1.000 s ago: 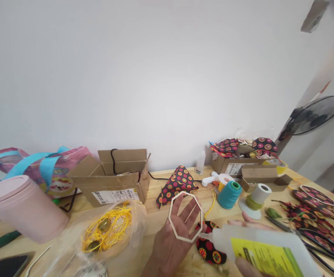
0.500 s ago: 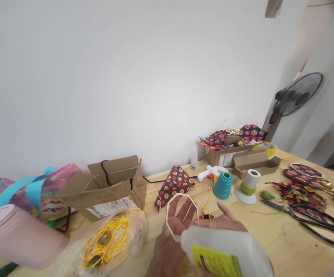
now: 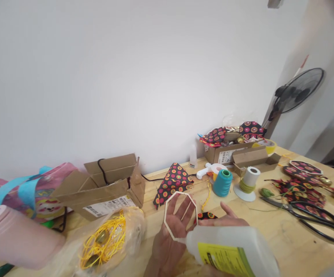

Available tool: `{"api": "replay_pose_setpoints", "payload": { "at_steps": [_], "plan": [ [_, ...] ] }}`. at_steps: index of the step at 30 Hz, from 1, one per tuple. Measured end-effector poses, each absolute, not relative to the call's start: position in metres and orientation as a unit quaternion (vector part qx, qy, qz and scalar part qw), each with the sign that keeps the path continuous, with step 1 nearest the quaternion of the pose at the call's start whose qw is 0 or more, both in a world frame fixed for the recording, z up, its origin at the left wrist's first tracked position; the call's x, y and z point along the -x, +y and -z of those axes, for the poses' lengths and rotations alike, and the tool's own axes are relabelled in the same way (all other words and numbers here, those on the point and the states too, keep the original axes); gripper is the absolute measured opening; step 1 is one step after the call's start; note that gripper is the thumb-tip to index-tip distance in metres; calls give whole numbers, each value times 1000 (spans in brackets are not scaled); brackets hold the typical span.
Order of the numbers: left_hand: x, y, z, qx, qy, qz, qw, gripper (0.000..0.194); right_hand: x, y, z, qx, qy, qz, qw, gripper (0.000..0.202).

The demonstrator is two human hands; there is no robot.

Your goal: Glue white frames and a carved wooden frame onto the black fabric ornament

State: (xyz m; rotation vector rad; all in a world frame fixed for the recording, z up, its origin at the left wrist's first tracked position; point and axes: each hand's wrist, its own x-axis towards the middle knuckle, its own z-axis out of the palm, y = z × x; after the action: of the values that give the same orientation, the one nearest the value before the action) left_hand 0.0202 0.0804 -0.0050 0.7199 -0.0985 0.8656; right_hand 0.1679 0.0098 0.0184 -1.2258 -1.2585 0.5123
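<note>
A thin, pale octagonal frame (image 3: 165, 213) is borne on the upturned left hand (image 3: 176, 226), its fingers spread. A translucent plastic bottle with a yellow label (image 3: 243, 236) is clasped in the right hand (image 3: 228, 221), tilted nearly level, its nozzle aimed leftward at the frame's lower edge, apparently touching.

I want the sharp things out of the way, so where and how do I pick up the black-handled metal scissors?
Grip the black loop handles, coming from the right: the scissors lie flat, loops rightward, while the blades point left.
</note>
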Motion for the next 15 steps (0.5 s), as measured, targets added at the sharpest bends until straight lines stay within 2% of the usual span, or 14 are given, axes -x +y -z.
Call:
{"api": "replay_pose_setpoints", "payload": {
  "at_steps": [3,9,15],
  "plan": [
    [-22,78,3,-299,-21,-430,852,67,-166,11,-21,537,-539,-246,601,14],
    [-27,70,-2,-267,22,-442,856,82,-169,7,-17,529,-542,-241,607,16],
    [-23,74,4,-292,-12,-433,853,66,-166,7,-19,518,-543,-229,620,11]
  ]
}}
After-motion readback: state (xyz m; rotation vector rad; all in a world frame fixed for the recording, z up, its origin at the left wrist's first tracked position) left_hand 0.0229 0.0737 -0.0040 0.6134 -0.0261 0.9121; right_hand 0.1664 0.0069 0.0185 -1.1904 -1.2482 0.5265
